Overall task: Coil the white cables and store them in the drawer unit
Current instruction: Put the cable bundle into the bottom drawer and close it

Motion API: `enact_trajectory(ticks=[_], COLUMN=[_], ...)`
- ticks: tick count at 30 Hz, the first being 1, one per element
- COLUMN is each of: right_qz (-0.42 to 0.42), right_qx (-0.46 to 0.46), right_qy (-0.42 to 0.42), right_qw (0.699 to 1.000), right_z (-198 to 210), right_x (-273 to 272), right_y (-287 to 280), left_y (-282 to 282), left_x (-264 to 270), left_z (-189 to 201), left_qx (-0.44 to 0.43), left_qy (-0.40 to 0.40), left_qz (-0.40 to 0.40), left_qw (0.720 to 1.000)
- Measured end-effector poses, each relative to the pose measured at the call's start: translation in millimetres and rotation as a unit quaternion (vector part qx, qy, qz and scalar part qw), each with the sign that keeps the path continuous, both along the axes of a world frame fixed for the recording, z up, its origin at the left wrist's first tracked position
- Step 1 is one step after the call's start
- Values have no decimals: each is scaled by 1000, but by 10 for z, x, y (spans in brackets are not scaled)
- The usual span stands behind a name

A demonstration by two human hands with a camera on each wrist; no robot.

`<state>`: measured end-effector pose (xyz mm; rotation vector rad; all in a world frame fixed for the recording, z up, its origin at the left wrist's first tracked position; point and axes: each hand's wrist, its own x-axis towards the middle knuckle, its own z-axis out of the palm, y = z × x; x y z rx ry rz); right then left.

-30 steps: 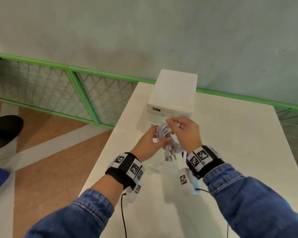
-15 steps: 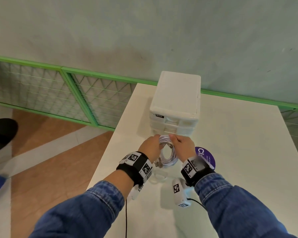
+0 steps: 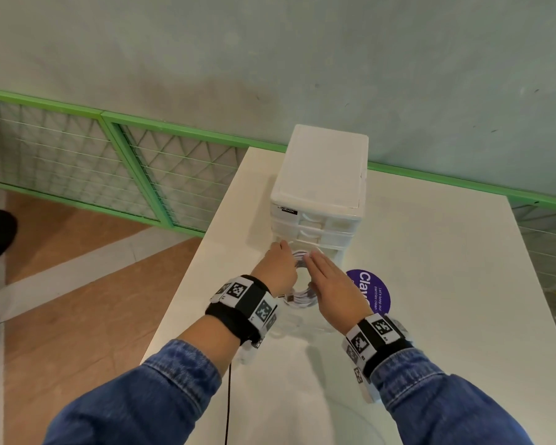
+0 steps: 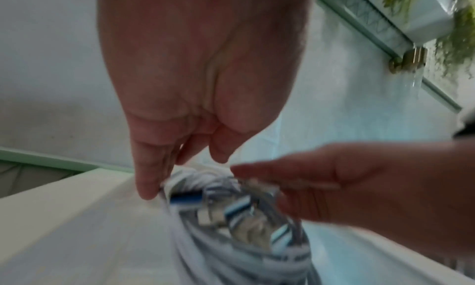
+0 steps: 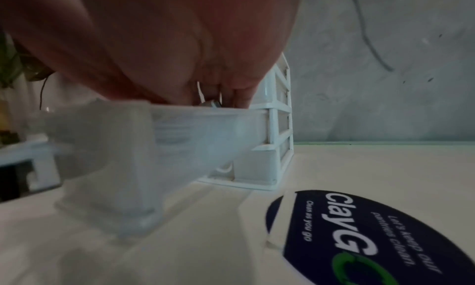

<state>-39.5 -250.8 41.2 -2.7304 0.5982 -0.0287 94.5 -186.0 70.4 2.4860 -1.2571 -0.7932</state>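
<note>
Over the pulled-out translucent plastic drawer (image 5: 180,131) of the white drawer unit (image 3: 321,187), coiled white cables (image 3: 300,295), left hand (image 3: 278,268) pinching them, right hand (image 3: 333,287) flat, fingers straight, on white worktop (image 3: 430,284).

The drawer unit (image 3: 320,187) stands on the table (image 3: 430,284) near its far left edge, its lowest drawer (image 5: 180,131) pulled out toward the person. The coiled cables (image 3: 299,293) lie in that drawer, left hand (image 3: 278,268) and right hand (image 3: 334,289) flanking them. A round sticker (image 3: 374,292) lies just right of the drawer.
</note>
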Motion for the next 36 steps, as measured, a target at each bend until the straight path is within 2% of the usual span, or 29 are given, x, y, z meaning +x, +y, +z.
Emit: enact_trajectory(ticks=[3, 7, 10, 14, 17, 20, 23, 27, 29, 30, 32, 33, 34, 35, 36], right_qz=[29, 57, 86, 113, 115, 105, 100, 95, 94, 94, 90, 86, 85, 85, 85], right_qx=[-6, -13, -19, -38, -57, -73, -88, -108, -118, -119, -117, -116, -114, -113, -114], right_qy=[48, 72, 95, 142, 162, 172, 190, 218, 225, 226, 217, 206, 196, 187, 180], right_qw=[998, 996, 992, 983, 978, 977, 973, 965, 962, 962, 965, 968, 970, 972, 973], right_z=[-30, 7, 66, 91, 69, 84, 127, 187, 207, 214, 192, 168, 146, 126, 108], right_x=[-68, -132, -203, -270, -254, -213, -171, -96, -70, -68, -92, -112, -133, -149, -159], right_y=[-9, -35, -25, -19, -15, 11, 36, 34, 31, 35, 43, 49, 58, 66, 73], left_y=[86, 206, 294, 238, 32, -241, -445, -570, -550, -507, -354, -264, -173, -105, -55], left_x=[85, 167, 222, 378, 492, 583, 600, 589, 589, 569, 473, 411, 348, 301, 262], left_z=[239, 457, 530, 746, 923, 958, 864, 762, 775, 777, 755, 716, 667, 578, 486], left_qx=[-82, -217, -242, -281, -270, -151, -89, -65, -95, -156, -330, -377, -380, -347, -279], left_qy=[5, 8, 24, -13, -38, -46, -60, -3, -29, -59, -124, -138, -129, -111, -97], left_qz=[36, 111, 131, 165, 155, 91, 35, 15, 18, 24, 63, 81, 86, 75, 48], left_qw=[996, 970, 961, 945, 950, 983, 994, 998, 995, 986, 934, 912, 912, 928, 954])
